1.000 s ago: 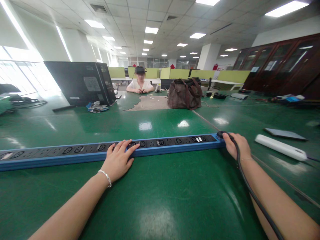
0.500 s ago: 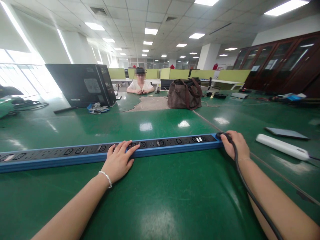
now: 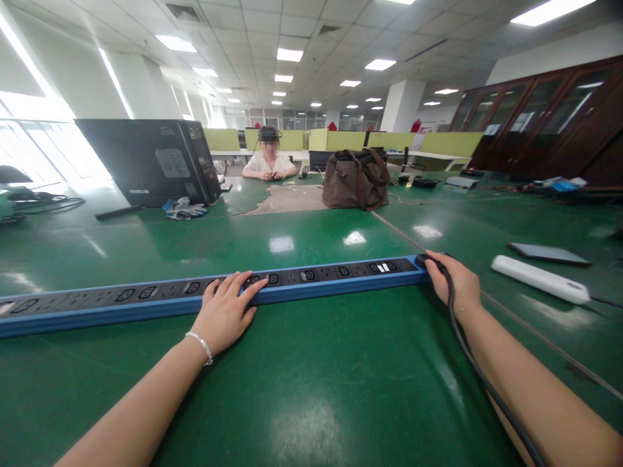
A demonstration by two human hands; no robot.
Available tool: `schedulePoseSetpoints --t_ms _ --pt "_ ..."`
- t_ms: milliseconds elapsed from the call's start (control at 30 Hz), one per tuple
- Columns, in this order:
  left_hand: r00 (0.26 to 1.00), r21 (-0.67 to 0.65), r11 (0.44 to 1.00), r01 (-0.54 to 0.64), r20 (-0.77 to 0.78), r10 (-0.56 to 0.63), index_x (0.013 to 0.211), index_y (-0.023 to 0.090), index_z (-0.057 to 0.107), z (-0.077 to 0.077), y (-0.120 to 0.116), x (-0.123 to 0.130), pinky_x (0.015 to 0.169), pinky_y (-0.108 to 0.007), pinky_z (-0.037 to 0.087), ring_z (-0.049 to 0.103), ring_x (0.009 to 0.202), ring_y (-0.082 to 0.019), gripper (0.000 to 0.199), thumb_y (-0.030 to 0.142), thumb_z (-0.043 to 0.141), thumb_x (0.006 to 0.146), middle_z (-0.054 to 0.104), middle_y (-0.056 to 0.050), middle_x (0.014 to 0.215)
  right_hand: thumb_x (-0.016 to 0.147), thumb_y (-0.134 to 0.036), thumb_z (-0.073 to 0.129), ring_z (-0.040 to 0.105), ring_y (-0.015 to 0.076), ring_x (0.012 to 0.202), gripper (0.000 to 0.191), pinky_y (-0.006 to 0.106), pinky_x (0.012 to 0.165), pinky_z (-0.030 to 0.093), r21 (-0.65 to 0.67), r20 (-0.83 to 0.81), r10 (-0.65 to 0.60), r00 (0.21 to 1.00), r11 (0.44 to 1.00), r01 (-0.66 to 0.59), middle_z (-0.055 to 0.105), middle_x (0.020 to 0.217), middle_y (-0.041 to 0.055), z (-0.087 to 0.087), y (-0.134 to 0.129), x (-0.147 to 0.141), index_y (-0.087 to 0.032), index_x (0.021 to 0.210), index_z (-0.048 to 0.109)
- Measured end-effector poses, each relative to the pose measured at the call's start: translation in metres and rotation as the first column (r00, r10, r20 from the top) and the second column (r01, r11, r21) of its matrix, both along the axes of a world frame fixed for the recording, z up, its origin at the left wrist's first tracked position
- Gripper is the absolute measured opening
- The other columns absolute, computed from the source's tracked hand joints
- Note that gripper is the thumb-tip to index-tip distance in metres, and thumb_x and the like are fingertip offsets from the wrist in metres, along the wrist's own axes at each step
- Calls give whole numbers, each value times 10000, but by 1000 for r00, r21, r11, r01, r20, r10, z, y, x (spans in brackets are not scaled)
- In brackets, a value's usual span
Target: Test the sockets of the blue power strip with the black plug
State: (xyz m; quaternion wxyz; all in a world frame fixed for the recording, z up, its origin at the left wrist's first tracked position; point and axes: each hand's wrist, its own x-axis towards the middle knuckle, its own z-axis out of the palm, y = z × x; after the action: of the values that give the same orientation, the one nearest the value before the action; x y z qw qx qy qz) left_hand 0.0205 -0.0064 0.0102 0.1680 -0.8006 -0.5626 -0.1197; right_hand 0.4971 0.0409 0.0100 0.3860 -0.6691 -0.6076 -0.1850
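Note:
A long blue power strip (image 3: 316, 283) with a black socket face lies across the green table. My left hand (image 3: 227, 311) rests on it left of the middle, fingers spread over the sockets. At the strip's right end my right hand (image 3: 452, 279) is closed around the end of a black cable (image 3: 467, 347), where it meets the strip. The cable runs from there down along my right forearm.
Right of the strip lie a white bar-shaped device (image 3: 540, 280) and a flat grey object (image 3: 549, 253). Farther back are a brown bag (image 3: 355, 181), gloves (image 3: 183, 209) and a black computer case (image 3: 146, 162). A person (image 3: 269, 159) sits across the table.
The whole view has shifted slightly, so most things appear a little farther left. Both hands keep their places on the strip and cable.

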Motion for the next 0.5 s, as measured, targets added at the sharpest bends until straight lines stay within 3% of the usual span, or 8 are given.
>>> schedulePoseSetpoints --t_ms 367,500 --pt "1000 3 1000 -4 -4 4 1332 357 403 1 0 0 1016 -485 248 386 1258 -266 501 298 433 835 441 -57 1376 823 -363 470 651 223 867 337 325 765 510 -63 115 27 993 998 -20 698 1001 56 6 0 7 -231 1050 681" --pt "1000 -13 1000 -11 -3 11 1334 351 405 1 0 0 1021 -478 245 387 1257 -266 507 304 438 830 440 -58 1378 835 -373 453 643 233 898 366 339 796 499 -28 130 11 991 1000 -8 689 1030 75 2 -3 4 -205 1078 669"
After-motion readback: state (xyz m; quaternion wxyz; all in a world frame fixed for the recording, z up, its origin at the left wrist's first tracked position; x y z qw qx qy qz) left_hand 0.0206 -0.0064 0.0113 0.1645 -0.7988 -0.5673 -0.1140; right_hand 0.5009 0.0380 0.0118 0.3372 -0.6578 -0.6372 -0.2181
